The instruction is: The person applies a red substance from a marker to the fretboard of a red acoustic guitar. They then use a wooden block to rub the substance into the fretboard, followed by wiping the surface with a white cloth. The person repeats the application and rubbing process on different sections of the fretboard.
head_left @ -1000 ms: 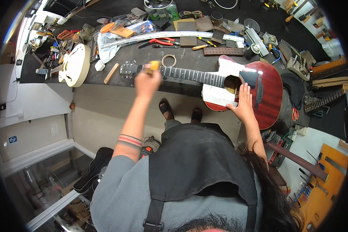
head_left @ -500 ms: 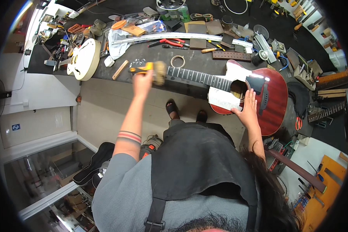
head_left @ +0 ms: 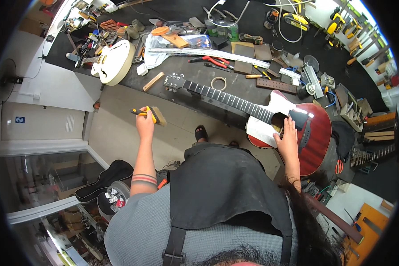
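Note:
My left hand (head_left: pixel 145 123) is closed around the black-and-yellow handle of a wide brush (head_left: pixel 160 116), its pale bristles facing right. It is held over the floor, in front of the bench edge and apart from the guitar. A dark red acoustic guitar (head_left: pixel 319 133) lies face up on the bench, its neck (head_left: pixel 235 101) reaching left and no strings visible on it. White covering (head_left: pixel 258 131) lies on the top beside the fretboard. With fingers stretched out, my right hand (head_left: pixel 288 144) rests flat on the guitar's top, at the sound hole's edge.
Behind the neck lie a tape roll (head_left: pixel 218 83), a long ruler (head_left: pixel 208 53), red-handled pliers (head_left: pixel 215 62) and sanding blocks. A wooden stick (head_left: pixel 153 82) lies left of the headstock. A cream hollow-body guitar (head_left: pixel 114 64) sits farther left. A bin (head_left: pixel 113 199) stands beside me on the floor.
My left hand has drawn the brush back from the headstock, toward me and off the bench edge. My right hand stays on the guitar's top. The view has shifted slightly.

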`<state>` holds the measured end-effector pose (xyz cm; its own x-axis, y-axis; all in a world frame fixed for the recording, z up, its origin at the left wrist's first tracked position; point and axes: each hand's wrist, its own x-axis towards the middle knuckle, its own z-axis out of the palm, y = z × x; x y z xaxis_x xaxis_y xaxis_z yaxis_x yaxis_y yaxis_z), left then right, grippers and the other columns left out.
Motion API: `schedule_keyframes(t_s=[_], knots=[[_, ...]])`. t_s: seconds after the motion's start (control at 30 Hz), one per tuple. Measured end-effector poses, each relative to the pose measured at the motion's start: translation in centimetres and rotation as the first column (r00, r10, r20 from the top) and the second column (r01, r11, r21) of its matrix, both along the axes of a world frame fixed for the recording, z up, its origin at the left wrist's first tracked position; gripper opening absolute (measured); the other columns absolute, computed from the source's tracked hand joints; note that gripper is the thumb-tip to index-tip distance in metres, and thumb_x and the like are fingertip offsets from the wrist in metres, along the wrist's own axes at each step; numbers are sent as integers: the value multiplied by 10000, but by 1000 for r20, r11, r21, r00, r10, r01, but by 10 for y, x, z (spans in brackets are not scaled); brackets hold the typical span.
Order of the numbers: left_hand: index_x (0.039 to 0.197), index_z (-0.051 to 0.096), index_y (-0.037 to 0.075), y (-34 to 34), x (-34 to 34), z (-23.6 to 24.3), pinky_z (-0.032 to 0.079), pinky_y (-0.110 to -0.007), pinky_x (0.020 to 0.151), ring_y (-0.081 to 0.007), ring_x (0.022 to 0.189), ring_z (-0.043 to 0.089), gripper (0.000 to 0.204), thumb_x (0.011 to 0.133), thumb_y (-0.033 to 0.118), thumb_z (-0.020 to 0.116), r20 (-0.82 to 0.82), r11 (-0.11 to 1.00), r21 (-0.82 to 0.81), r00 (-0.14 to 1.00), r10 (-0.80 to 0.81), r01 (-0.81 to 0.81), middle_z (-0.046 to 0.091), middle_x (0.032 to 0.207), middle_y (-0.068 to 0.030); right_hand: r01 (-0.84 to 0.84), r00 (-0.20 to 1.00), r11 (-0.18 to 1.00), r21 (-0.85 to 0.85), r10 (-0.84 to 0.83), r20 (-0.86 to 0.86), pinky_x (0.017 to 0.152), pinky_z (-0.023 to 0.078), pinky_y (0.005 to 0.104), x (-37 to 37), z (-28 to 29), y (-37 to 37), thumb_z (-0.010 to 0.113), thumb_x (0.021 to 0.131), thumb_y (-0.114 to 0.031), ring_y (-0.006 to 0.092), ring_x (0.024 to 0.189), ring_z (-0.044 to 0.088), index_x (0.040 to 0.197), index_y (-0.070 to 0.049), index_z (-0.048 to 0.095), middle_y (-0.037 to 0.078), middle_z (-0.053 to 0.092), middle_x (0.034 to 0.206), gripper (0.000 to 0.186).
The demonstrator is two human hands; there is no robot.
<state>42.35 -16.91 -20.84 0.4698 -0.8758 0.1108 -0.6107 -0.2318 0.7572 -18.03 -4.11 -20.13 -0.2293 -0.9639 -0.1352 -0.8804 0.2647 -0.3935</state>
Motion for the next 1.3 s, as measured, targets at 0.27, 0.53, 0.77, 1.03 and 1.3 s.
schedule_keyframes(t_s=[0.27, 0.53, 0.77, 1.03, 1.3], knots=[[1245, 667, 30, -62, 4, 53, 545, -421, 1042, -335, 1232, 696, 242, 1064, 190, 688, 188, 937, -319, 979, -84, 142, 641, 1508, -128, 107, 974, 968, -228, -55, 221, 796, 574, 450, 41, 38, -29, 712, 1043, -223, 327, 882, 765, 1184, -76, 737, 151, 781, 948, 205], [1148, 663, 86, -222, -35, 83, 590, -464, 884, -362, 1075, 720, 203, 977, 158, 744, 603, 720, -111, 623, -499, 685, 737, 1179, -105, 203, 960, 969, -141, -169, 224, 673, 520, 528, 99, 42, -33, 602, 1125, -369, 414, 747, 712, 812, -24, 627, 177, 714, 763, 465], [1103, 718, 87, -339, -77, -22, 628, -529, 823, -376, 982, 774, 155, 983, 158, 651, 584, 407, 504, 47, -811, 761, 754, 1120, -135, 389, 890, 917, -88, -349, 292, 693, 496, 545, 194, 39, -20, 647, 1087, -333, 469, 781, 675, 853, -20, 655, 245, 697, 826, 391], [1218, 748, 95, -387, -91, -96, 630, -547, 876, -379, 1046, 781, 270, 1020, 105, 564, 450, 190, 694, -213, -867, 694, 748, 1199, -140, 520, 599, 731, 442, -681, 422, 766, 571, 465, 304, 28, 20, 520, 1092, -142, 318, 787, 731, 1238, -74, 715, 170, 736, 888, 253], [1254, 705, 64, -384, -33, -54, 581, -515, 950, -403, 1152, 706, 293, 966, 51, 653, 334, 284, 321, 173, -927, 903, 669, 1301, -140, 559, 272, 490, 668, -870, 411, 857, 551, 369, 385, -95, 156, 508, 1103, -64, 217, 950, 695, 1324, -6, 669, 102, 737, 1037, 280]])
